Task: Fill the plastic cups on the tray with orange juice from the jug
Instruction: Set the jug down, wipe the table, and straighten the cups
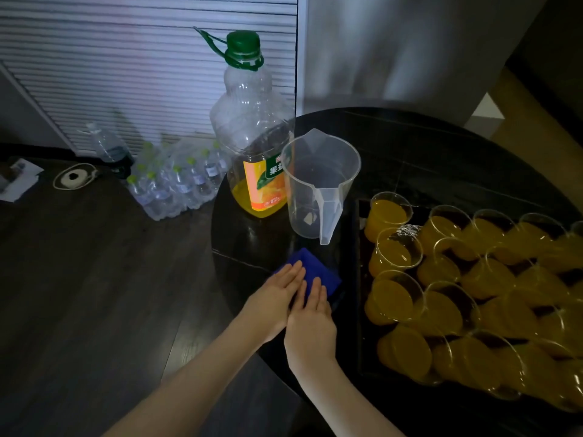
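Head view, looking down on a round dark table. Landmark: the clear plastic jug, upright and empty, spout turned toward the viewer. Touching or just behind the jug's left side stands a large juice bottle with a green cap, a shallow layer of orange juice at its bottom. Right of the jug lies a dark tray crowded with plastic cups, all holding orange juice. In front of the jug, near the table's edge, a blue cloth lies flat. Left hand and right hand rest side by side on the cloth, fingers straight and pressed together, palms down. Far left of the jug, on the wooden floor, sits a wrapped pack of water bottles.
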